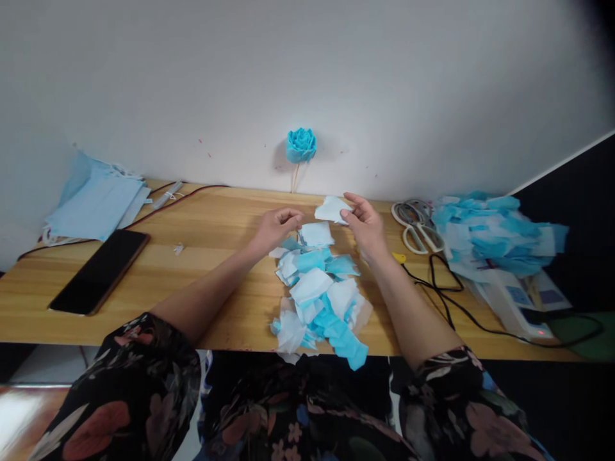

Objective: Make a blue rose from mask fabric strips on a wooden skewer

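Observation:
My right hand (362,221) pinches a white cut piece (330,209) between thumb and fingers, above the wooden table. To its left, my left hand (282,225) has its fingertips pressed together at the edge of another white piece (316,234); whatever it may hold is too small to make out. Between my forearms lies a loose pile of blue and white pieces (312,286), some hanging over the table's front edge. A blue flower (301,145) on a thin stick leans upright against the wall behind my hands.
At the left are stacked blue masks (91,202), a black phone (100,272) and a small clear tube (168,194). At the right lie white-handled scissors (423,238), a black cable (461,299), a heap of blue pieces (500,234) and a white power strip (516,307).

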`<state>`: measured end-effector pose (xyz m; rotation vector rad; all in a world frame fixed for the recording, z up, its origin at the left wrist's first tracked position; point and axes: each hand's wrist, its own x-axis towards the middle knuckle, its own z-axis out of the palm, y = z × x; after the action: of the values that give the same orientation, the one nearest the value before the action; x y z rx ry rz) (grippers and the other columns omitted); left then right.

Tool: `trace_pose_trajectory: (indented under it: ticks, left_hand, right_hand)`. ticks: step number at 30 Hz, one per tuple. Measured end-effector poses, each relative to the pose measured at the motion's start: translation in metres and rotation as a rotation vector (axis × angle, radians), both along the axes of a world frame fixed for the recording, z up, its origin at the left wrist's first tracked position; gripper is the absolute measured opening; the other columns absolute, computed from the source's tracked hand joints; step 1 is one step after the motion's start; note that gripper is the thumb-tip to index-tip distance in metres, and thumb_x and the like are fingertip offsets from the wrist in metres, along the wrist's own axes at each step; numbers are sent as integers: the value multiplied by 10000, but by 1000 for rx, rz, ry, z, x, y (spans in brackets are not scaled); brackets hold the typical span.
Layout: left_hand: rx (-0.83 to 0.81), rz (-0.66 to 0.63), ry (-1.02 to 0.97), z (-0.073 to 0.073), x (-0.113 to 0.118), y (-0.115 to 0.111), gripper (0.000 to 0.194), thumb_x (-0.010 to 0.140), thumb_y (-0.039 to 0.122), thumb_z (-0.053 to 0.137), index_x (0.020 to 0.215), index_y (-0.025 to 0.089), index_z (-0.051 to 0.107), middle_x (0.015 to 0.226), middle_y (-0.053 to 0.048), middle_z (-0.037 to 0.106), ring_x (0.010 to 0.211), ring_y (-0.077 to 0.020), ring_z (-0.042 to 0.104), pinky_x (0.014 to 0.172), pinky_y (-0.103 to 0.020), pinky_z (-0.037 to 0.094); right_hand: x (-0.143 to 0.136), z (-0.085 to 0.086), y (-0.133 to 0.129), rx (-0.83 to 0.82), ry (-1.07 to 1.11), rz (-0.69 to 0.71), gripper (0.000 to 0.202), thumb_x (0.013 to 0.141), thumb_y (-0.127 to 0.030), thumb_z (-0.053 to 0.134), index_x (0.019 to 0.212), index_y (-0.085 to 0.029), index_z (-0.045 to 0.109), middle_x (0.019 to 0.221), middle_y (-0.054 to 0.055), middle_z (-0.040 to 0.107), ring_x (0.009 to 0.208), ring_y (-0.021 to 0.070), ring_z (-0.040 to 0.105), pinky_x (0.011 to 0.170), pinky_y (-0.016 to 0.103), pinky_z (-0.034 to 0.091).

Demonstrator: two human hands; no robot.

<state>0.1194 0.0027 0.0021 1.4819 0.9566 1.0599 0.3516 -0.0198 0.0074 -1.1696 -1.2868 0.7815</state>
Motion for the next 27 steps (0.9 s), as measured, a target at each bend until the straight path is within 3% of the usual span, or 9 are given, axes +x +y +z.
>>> trace_pose_trajectory:
  ticks: [7,13,18,22,27]
  left_hand:
    - [52,-76,-48,-13,-1,4,317,842,300,676,1119,152,709,1048,-95,781,974,-186,728,875,-305,555]
    - [117,1,-22,-18,-3,6,246,882,271,655,1091,158,719,975,-70,782,887,-168,730,846,-289,570]
    - [326,31,88,-11,-1,-4,245,961,242,548,1074,164,752,992,-74,798,905,-166,739,859,-284,571]
    - [520,-98,241,-6,0,-12,291,964,180,499,1070,180,770,1048,-75,806,971,-183,751,909,-314,576]
    - [706,-249,457,-11,-2,-10,322,961,141,477,1070,187,776,1103,-85,804,1070,-235,737,972,-427,568]
  right_hand:
    - [-2,0,-2,-197,71,168,531,712,-411,792,1195,-227,671,665,-81,542,604,129,537,585,276,503]
    - [-7,-9,-6,-282,24,184,478,734,-375,755,1175,-214,667,699,-72,587,534,94,506,526,247,428]
    - [-6,-11,-5,-290,-40,177,423,766,-334,715,1173,-223,683,716,-62,600,539,98,512,531,253,430]
    - [-5,-12,-6,-272,-171,145,414,812,-304,695,1216,-213,702,772,-35,631,600,121,548,588,281,484]
    - [-5,-11,-6,-192,-442,93,400,840,-207,660,1235,-209,723,924,36,744,803,188,666,789,361,551]
